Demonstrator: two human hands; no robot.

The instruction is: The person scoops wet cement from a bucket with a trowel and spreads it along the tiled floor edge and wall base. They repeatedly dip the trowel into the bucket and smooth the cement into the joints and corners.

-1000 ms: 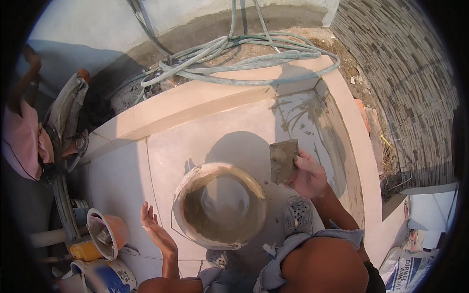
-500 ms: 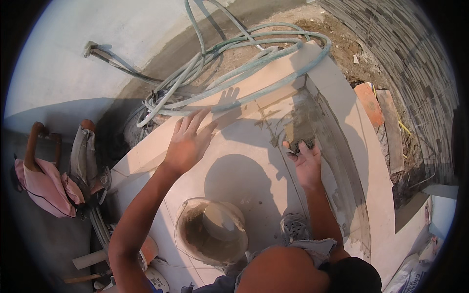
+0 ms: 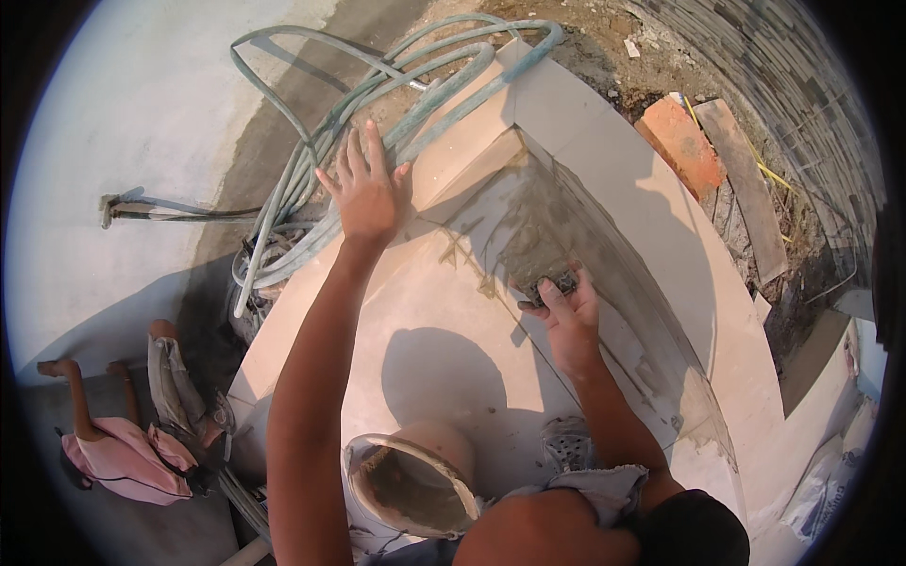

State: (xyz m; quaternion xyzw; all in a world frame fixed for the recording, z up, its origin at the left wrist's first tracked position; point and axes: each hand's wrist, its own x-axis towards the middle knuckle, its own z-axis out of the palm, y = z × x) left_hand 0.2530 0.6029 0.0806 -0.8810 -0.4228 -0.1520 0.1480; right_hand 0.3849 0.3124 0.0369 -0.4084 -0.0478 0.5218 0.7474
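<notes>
My left hand (image 3: 368, 196), fingers spread, lies against the coiled green hose (image 3: 429, 127) at the edge of the pale tiled ledge (image 3: 453, 184). My right hand (image 3: 569, 321) is closed round a dark, cement-smeared wad (image 3: 557, 285); whether it is a sponge or a rag I cannot tell. The wad is at the near edge of a wet grey patch of mortar (image 3: 543, 217) in the tiled corner. More wet mortar streaks run down the inner side of the right-hand ledge. Below my hands a mortar-crusted bucket (image 3: 411, 481) stands tilted, with grey, wet-looking stuff inside.
Another person in pink clothing (image 3: 123, 457) is at the lower left. A wall tap (image 3: 109, 209) juts from the pale wall. Beyond the right ledge are an orange brick-like slab (image 3: 681, 146), a board (image 3: 746, 189) and loose soil. A white printed bag (image 3: 821, 491) lies lower right.
My left hand has moved forward onto the hose, and the coil has shifted away from the tiled corner. My right hand still grips the wad, now nearer relative to the corner. The view has turned.
</notes>
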